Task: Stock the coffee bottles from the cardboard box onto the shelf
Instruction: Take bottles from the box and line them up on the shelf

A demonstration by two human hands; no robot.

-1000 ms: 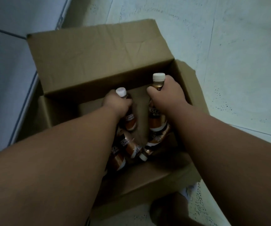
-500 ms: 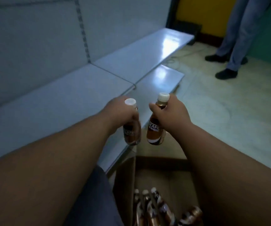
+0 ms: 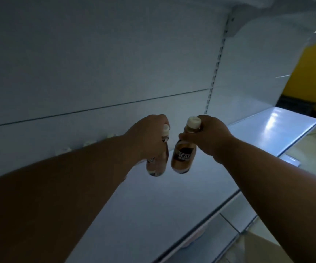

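Two coffee bottles in the air above the shelf (image 3: 153,215), side by side, nearly touching. Right bottle (image 3: 184,158): long axis near upright, base tipped slightly left, white cap on top; right hand (image 3: 206,137) holds it, fingers wrapped round the neck. Left bottle (image 3: 158,164): upright, hanging below the left hand (image 3: 145,137), whose fingers curl round its upper part. Both bases clear of the shelf surface. A row of white caps (image 3: 87,143) shows along the back wall, behind the left forearm. Judgement: next move goes down and back toward that row; left hand is nearer.
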